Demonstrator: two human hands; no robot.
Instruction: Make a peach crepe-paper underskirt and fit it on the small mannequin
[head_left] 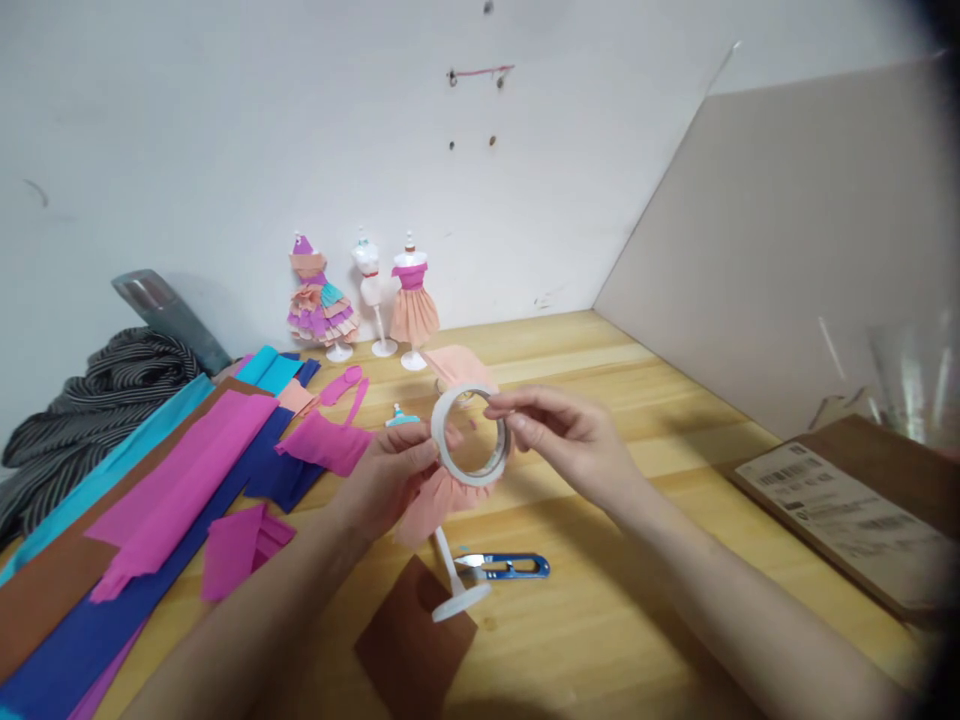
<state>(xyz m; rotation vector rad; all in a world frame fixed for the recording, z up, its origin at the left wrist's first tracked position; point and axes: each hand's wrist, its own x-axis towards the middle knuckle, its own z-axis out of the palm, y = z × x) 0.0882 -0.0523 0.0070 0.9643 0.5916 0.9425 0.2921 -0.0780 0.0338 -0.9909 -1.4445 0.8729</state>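
White tape roll [441, 428], rim pinched by my right fingers [535, 435]. Left fingers [418, 457] pinch the opposite side, probably for steadiness.

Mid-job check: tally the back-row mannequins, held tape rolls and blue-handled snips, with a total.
Back-row mannequins: 3
Held tape rolls: 1
Blue-handled snips: 1
Total: 5

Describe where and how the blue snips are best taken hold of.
Probably by the rounded handle end, coming from above and the right: the snips lie flat, and their blades point left toward the white stand.
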